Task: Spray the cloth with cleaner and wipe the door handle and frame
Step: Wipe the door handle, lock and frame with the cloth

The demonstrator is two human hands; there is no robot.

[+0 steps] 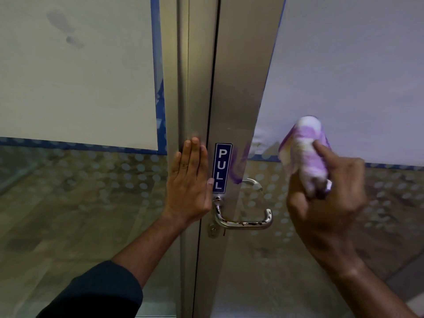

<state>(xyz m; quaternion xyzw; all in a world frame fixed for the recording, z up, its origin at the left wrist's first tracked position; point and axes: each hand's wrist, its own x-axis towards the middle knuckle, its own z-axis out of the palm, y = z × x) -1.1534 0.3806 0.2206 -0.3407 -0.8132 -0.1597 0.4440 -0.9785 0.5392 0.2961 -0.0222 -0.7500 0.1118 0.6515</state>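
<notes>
a bunched white and purple cloth (306, 154) is gripped by the right hand (325, 203), held up beside the brushed metal door frame (238, 88). the left hand (189, 182) is pressed flat, fingers straight, on the frame beside a blue pull sticker (222, 168). below it, the worn chrome lever handle (245, 222) is left untouched.

My right hand (325, 203) and the cloth (305, 154) it grips are blurred. Behind them, the glass is hidden. My left hand (189, 180) covers part of the frame (197, 88).
</notes>
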